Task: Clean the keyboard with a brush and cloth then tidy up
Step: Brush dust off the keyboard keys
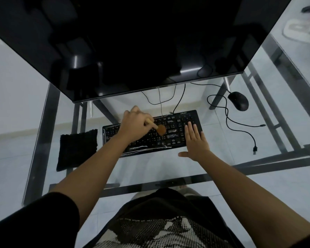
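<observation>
A black keyboard under a clear plastic cover lies on the glass table, below the monitor. My left hand is closed around the handle of a small brush, whose brown bristles rest on the middle keys. My right hand lies flat with fingers together and thumb out on the keyboard's right end, over the number pad. A black cloth lies flat on the glass just left of the keyboard, untouched.
A large dark monitor overhangs the far half of the table. A black mouse sits at the right, with loose black cables trailing toward the keyboard. Dark metal frame bars show through the glass.
</observation>
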